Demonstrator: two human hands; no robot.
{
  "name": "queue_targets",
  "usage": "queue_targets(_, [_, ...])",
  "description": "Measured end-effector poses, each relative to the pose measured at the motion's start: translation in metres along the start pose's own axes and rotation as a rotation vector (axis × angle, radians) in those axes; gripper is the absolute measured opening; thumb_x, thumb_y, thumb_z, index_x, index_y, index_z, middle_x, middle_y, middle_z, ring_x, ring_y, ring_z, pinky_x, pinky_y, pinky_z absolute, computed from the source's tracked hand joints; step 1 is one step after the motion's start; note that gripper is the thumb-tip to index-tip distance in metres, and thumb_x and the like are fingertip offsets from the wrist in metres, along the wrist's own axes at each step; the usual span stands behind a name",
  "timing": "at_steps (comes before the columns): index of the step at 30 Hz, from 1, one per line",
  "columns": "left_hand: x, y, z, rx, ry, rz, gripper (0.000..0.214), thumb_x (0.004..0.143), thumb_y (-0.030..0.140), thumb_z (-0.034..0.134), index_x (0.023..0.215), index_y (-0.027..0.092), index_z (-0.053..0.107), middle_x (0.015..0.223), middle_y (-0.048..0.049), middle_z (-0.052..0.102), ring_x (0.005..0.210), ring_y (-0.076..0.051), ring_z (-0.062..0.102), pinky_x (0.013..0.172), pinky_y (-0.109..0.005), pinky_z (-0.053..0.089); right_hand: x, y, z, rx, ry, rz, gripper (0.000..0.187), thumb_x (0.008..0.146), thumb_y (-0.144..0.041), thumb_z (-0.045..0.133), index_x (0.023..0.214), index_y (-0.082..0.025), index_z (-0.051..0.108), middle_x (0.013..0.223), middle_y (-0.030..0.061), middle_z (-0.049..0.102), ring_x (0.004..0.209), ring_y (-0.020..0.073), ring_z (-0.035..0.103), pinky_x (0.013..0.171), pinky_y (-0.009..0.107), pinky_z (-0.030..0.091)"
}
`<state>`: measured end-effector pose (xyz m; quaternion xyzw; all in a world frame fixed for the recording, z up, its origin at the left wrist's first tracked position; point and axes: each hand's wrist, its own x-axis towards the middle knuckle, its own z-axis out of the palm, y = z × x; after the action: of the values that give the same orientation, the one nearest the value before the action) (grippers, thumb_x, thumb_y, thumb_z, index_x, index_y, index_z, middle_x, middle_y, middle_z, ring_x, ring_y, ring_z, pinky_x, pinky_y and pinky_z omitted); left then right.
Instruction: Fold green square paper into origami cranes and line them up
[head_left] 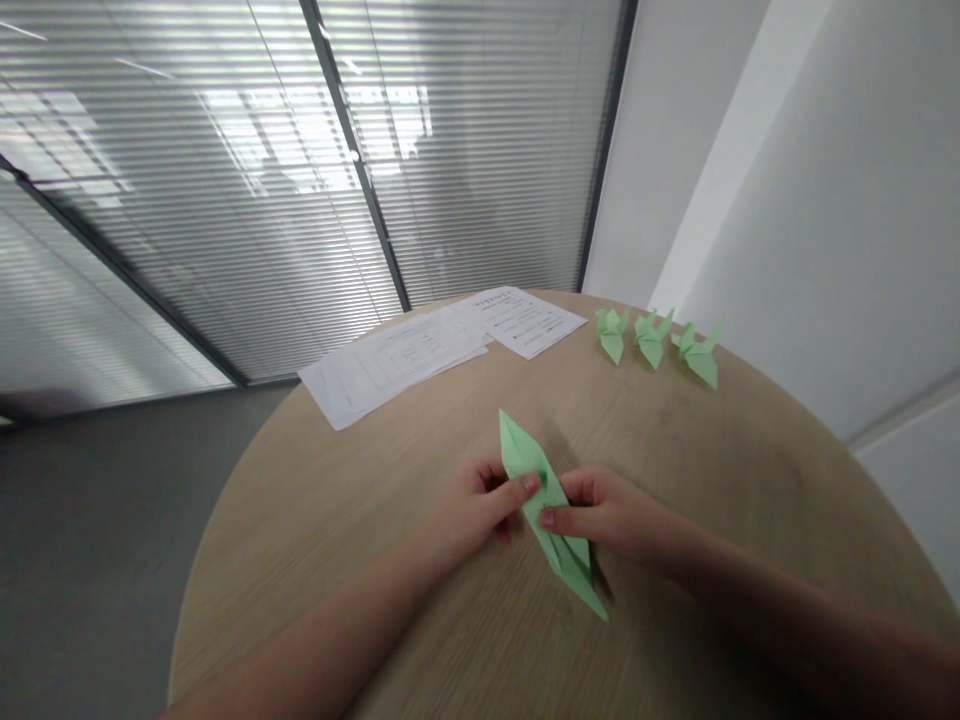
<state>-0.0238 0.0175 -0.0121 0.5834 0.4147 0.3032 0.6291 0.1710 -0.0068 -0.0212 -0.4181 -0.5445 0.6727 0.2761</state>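
Note:
A folded sheet of light green origami paper (pixel 523 450), long and pointed at both ends, is held slantwise just over the table. My left hand (pixel 487 498) pinches it from the left, thumb on top and the other fingers mostly hidden behind the paper. From the right, my right hand (pixel 596 508) grips its lower middle, with the thumb laid on the folded layers. The two thumbs lie close together near the paper's centre.
Three green paper cranes, among them a left one (pixel 613 335), stand in a row at the back right of the round wooden table (pixel 300 560). Printed sheets (pixel 405 355) lie overlapping along the far edge. Behind them are window blinds (pixel 480 150) and a white wall (pixel 840 220).

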Motion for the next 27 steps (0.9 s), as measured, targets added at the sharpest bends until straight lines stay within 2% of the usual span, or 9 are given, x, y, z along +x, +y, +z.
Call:
queue_targets(4, [-0.002, 0.002, 0.002, 0.065, -0.008, -0.028, 0.038, 0.074, 0.051, 0.075, 0.073, 0.013, 0.069, 0.057, 0.0014, 0.057, 0.046, -0.009, 0.046, 0.043, -0.021, 0.041, -0.001, -0.001, 0.0, -0.034, -0.009, -0.003, 0.037, 0.074, -0.052, 0.078, 0.077, -0.015, 0.072, 0.062, -0.0013, 0.061, 0.054, 0.0109, 0.05, 0.053, 0.023, 0.04])
queue_targets(8, [-0.003, 0.005, 0.001, 0.053, 0.023, -0.042, 0.036, 0.077, 0.048, 0.071, 0.07, 0.013, 0.069, 0.05, 0.0018, 0.055, 0.043, -0.009, 0.047, 0.043, -0.02, 0.038, -0.002, -0.001, -0.002, -0.103, 0.001, -0.061, 0.043, 0.078, -0.058, 0.074, 0.082, -0.015, 0.071, 0.064, -0.0017, 0.056, 0.056, 0.01, 0.047, 0.051, 0.021, 0.036])
queue_targets(11, [-0.002, 0.005, -0.001, 0.018, 0.077, -0.039, 0.035, 0.079, 0.048, 0.071, 0.072, 0.013, 0.069, 0.05, 0.0012, 0.058, 0.043, -0.009, 0.05, 0.044, -0.019, 0.039, -0.003, -0.002, -0.006, -0.1, 0.048, -0.102, 0.052, 0.083, -0.067, 0.065, 0.086, -0.015, 0.07, 0.066, -0.0009, 0.054, 0.057, 0.0107, 0.048, 0.05, 0.022, 0.037])
queue_targets(14, [-0.001, 0.003, -0.003, -0.002, 0.111, -0.037, 0.035, 0.08, 0.047, 0.071, 0.074, 0.013, 0.07, 0.051, 0.0004, 0.06, 0.043, -0.008, 0.051, 0.045, -0.019, 0.04, -0.003, -0.001, -0.009, -0.055, 0.122, -0.121, 0.058, 0.086, -0.071, 0.057, 0.093, -0.015, 0.071, 0.072, 0.0019, 0.06, 0.06, 0.0135, 0.054, 0.051, 0.024, 0.042])
queue_targets(19, [-0.001, 0.002, 0.001, -0.05, 0.103, -0.033, 0.038, 0.079, 0.05, 0.074, 0.079, 0.013, 0.068, 0.058, -0.0011, 0.064, 0.045, -0.009, 0.056, 0.046, -0.019, 0.045, 0.002, 0.005, -0.009, -0.081, 0.223, -0.203, 0.046, 0.083, -0.061, 0.068, 0.089, -0.016, 0.075, 0.073, 0.0028, 0.064, 0.064, 0.014, 0.056, 0.057, 0.025, 0.044])
queue_targets(24, [-0.003, -0.001, 0.008, -0.265, 0.055, -0.055, 0.046, 0.074, 0.056, 0.079, 0.087, 0.014, 0.066, 0.063, -0.0017, 0.068, 0.051, -0.012, 0.062, 0.053, -0.022, 0.054, 0.004, 0.007, -0.004, -0.043, 0.276, -0.184, 0.041, 0.079, -0.058, 0.073, 0.081, -0.017, 0.073, 0.07, 0.0015, 0.065, 0.061, 0.013, 0.053, 0.055, 0.025, 0.041])
queue_targets(27, [-0.003, -0.001, 0.008, -0.32, 0.001, -0.072, 0.046, 0.072, 0.051, 0.083, 0.093, 0.012, 0.069, 0.069, -0.0035, 0.07, 0.06, -0.013, 0.066, 0.059, -0.023, 0.057, 0.005, 0.006, -0.005, -0.007, 0.34, -0.186, 0.042, 0.077, -0.059, 0.074, 0.08, -0.017, 0.073, 0.071, 0.0014, 0.065, 0.062, 0.0134, 0.054, 0.057, 0.025, 0.043])
